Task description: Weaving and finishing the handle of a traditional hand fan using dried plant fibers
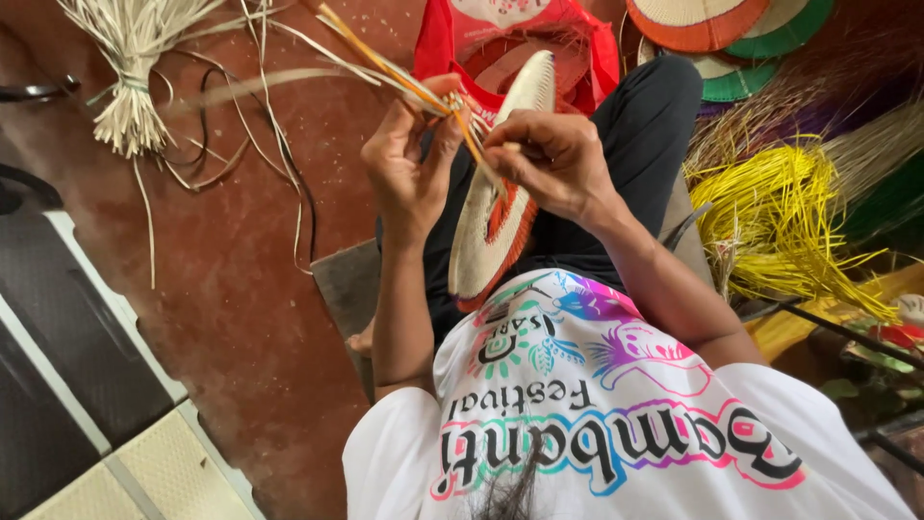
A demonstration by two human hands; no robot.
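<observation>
- Work state: the woven fan point(493, 207) is largely formed; its cream face looks closed and even, with an orange-red band along the lower rim toward 5 o'clock; I judge the body of the weave as done.
- Remaining work: loose orange strips point(385, 65) stand out from the upper edge and run off toward 10 o'clock, untrimmed; I judge that the rim binding at the top is not yet finished; how much of the far edge is bound cannot be told, as my hands cover it.
- Location of the piece: the fan stands on edge over my lap, near frame centre, upper tip at 12 o'clock, lower end at 6 o'clock above my printed white shirt point(616, 424).
- Left hand point(409, 159): raised at 9 o'clock of the fan; wrist bent; fingers curled narrowly, pinching the orange strips where they meet the rim.
- Right hand point(553, 159): at 3 o'clock of the fan; palm turned down; fingertips closed on a strip at the fan's edge, just beside the left thumb.
- Forearms: both rise from my body and converge on the rim.
- Surroundings: a tied bundle of pale straw point(130, 91) lies on the reddish floor point(231, 289) at 10 o'clock; yellow fibres point(784, 217) are heaped at 3 o'clock; finished fans point(731, 29) are stacked at 1 o'clock; a red bag point(587, 48) sits at 12 o'clock.
</observation>
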